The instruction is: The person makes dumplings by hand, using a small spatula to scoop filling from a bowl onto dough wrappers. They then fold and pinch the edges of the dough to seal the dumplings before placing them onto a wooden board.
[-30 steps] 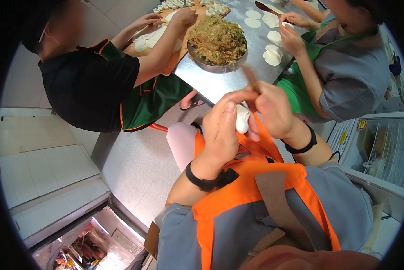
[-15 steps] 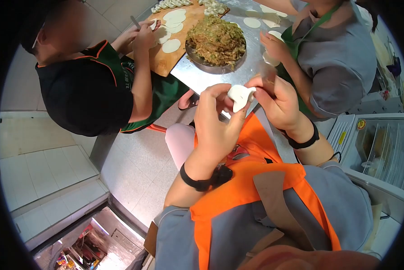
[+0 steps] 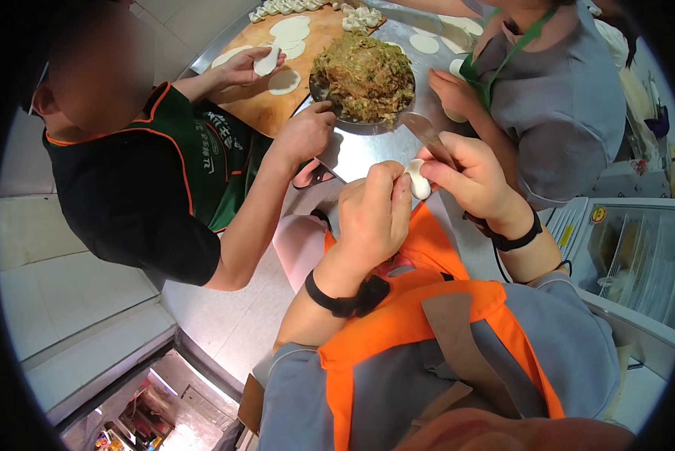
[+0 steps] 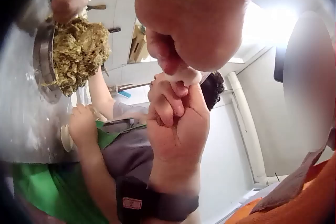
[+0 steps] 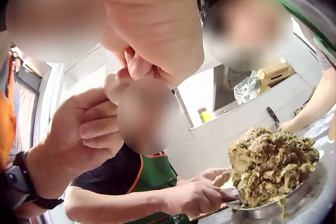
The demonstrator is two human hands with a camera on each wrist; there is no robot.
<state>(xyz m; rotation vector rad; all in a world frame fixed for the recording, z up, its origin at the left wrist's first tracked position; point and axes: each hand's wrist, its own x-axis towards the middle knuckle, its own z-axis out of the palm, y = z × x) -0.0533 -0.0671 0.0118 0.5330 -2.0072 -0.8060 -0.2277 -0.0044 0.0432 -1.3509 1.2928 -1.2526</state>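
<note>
A white dough dumpling (image 3: 419,180) is between both hands, in front of the chest. My left hand (image 3: 375,210) pinches its near side with thumb and fingers. The right hand (image 3: 473,177) pinches the other side and also holds a flat metal filling spatula (image 3: 428,139), its blade pointing toward the bowl. In the left wrist view, the dumpling (image 4: 189,76) shows as a small pale piece between the two sets of fingers. From the right wrist view, the dumpling (image 5: 114,88) appears beside the left fingertips, partly hidden by them.
Beyond the hands, a metal bowl (image 3: 367,128) heaped with filling (image 3: 361,75) stands on the steel table. A wooden board (image 3: 270,113) carries round wrappers (image 3: 285,82) and rows of dumplings (image 3: 289,9). One person (image 3: 127,203) works at left, another (image 3: 555,98) at right.
Between my hands the dough went from a spread, open fold to a narrower closed shape. The person at left moved one hand from the board to the bowl's edge.
</note>
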